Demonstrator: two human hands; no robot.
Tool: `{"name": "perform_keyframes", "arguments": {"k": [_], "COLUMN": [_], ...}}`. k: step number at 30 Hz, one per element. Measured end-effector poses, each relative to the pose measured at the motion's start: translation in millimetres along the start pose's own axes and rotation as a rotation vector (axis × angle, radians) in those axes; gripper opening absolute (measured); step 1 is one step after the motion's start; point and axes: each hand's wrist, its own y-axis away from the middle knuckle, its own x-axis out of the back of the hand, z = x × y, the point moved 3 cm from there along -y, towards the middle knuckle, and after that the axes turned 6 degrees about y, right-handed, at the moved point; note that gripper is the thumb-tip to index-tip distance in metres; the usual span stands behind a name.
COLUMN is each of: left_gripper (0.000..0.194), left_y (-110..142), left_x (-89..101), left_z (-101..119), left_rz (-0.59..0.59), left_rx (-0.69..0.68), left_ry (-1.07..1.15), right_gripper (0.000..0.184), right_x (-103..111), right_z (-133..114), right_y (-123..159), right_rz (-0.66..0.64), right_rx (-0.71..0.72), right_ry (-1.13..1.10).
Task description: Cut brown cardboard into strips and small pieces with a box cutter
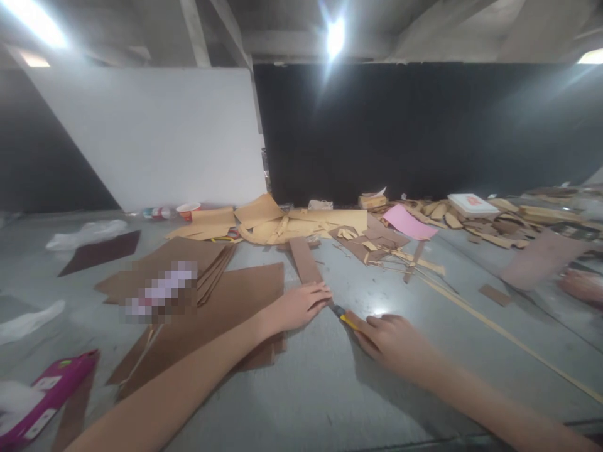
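Observation:
My right hand is closed around a yellow-and-black utility knife, whose front end points toward my left hand. Its tip is close to the near end of a narrow brown strip, though I cannot tell if it touches. With fingers stretched out, my left hand lies flat over that near end. Beneath and beside my left forearm are large brown sheets, and a fanned stack of similar sheets lies farther left.
Tan scraps and a pink sheet line the table's far side. A white box sits back right. A long thin strip crosses the right side. A magenta object is at front left. Another person's hand shows at the right edge.

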Motion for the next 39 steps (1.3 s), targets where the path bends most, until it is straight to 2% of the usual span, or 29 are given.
{"name": "perform_keyframes", "arguments": {"k": [26,33,39], "left_gripper": [0.038,0.038,0.038], "left_y": [-1.5,-1.5,0.9], "left_x": [2.6,2.0,2.5], "left_z": [2.8,1.1,-0.7], "left_rz": [0.008,0.013,0.002], "left_rx": [-0.005,-0.008,0.008], "left_ry": [0.051,0.064,0.072], "right_gripper": [0.043,0.054,0.056], "right_x": [-3.0,-1.2,-15.2], "right_z": [23.5,31.4,44.5], "right_y": [-5.8,2.7,17.3], "right_rz": [-0.057,-0.003,0.062], "right_rx": [0.067,0.099,0.171], "right_ry": [-0.024,-0.001,0.055]}}
